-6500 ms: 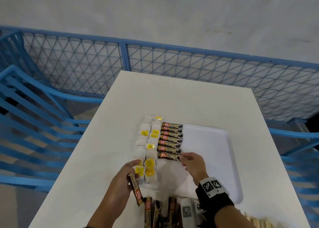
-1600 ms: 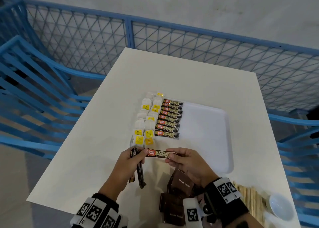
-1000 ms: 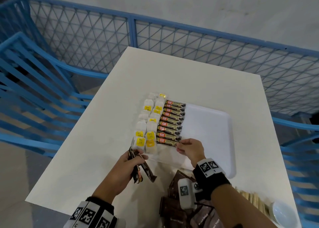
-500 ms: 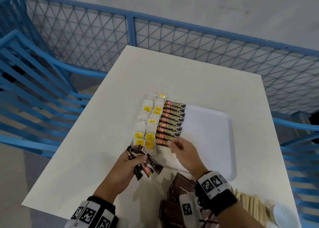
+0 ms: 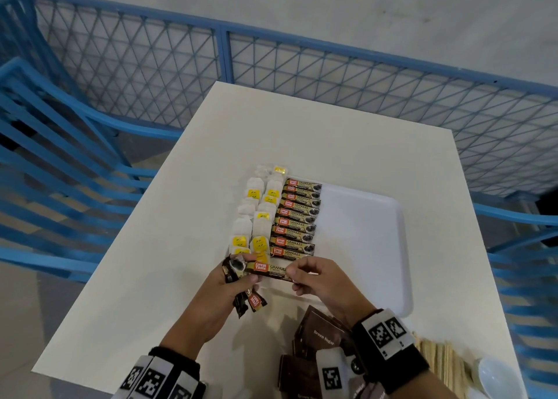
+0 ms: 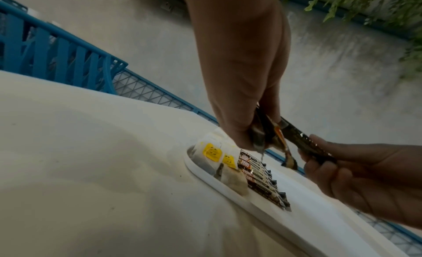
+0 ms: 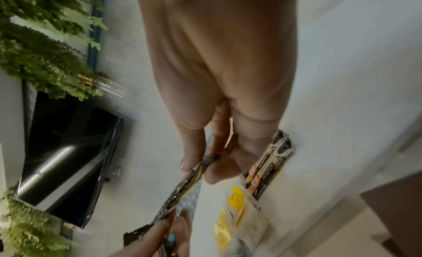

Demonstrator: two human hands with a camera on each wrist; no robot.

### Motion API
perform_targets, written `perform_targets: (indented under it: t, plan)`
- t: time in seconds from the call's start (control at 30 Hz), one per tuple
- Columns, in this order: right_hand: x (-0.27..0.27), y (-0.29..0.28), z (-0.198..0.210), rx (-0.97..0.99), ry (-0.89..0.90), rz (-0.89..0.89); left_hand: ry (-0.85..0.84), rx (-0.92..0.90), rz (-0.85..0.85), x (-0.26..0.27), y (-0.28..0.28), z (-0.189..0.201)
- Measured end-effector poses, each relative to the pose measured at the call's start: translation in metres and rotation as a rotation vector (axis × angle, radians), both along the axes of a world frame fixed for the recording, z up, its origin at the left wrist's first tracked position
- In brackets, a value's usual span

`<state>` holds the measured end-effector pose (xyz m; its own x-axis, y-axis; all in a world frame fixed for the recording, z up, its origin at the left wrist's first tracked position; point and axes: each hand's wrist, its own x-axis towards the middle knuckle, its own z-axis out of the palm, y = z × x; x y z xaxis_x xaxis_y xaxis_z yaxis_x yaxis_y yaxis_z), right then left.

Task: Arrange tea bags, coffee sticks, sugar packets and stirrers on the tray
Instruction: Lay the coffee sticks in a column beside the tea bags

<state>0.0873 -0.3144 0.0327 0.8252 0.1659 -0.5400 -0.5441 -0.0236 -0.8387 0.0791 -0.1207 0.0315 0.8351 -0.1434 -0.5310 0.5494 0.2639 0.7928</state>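
A white tray [image 5: 362, 232] holds two columns of tea bags [image 5: 256, 217] along its left side, with a row of several coffee sticks [image 5: 297, 217] beside them. Just in front of that row, my left hand [image 5: 232, 280] grips a bundle of coffee sticks [image 5: 247, 300]. One coffee stick [image 5: 270, 269] lies level between both hands; my right hand [image 5: 302, 273] pinches its right end. In the left wrist view the bundle [image 6: 269, 132] hangs over the tea bags [image 6: 212, 152]. In the right wrist view, thumb and forefinger pinch the stick [image 7: 182, 188].
Brown sugar packets [image 5: 320, 335] lie in a pile on the table in front of the tray. Wooden stirrers [image 5: 440, 365] and a small white bowl [image 5: 495, 380] sit at the near right corner. Blue chairs and a blue mesh fence surround the white table [image 5: 302, 132].
My right hand has left the near end of the coffee row and come back to my left hand, where it now pinches another stick from the bundle.
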Motion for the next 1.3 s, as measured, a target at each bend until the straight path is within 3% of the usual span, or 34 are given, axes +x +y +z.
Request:
perform_targets:
  t: [0.13, 0.23, 0.5, 0.8, 1.3]
  plan:
    - [0.0, -0.002, -0.002, -0.079, -0.043, -0.006, 0.034, -0.029, -0.007, -0.002, 0.0, 0.001]
    - [0.001, -0.002, -0.004, -0.132, -0.064, 0.027, 0.023, 0.047, -0.006, -0.001, -0.002, 0.0]
    - [-0.002, -0.007, -0.012, 0.001, -0.011, 0.034, -0.017, 0.266, -0.004, 0.001, -0.003, -0.011]
    - [0.004, -0.035, -0.035, -0.297, -0.024, -0.156, 0.048, 0.199, -0.035, -0.001, 0.012, -0.02]
    - [0.018, -0.025, -0.057, -0.605, -0.137, -0.113, 0.06, 0.194, -0.015, 0.002, 0.006, -0.018]
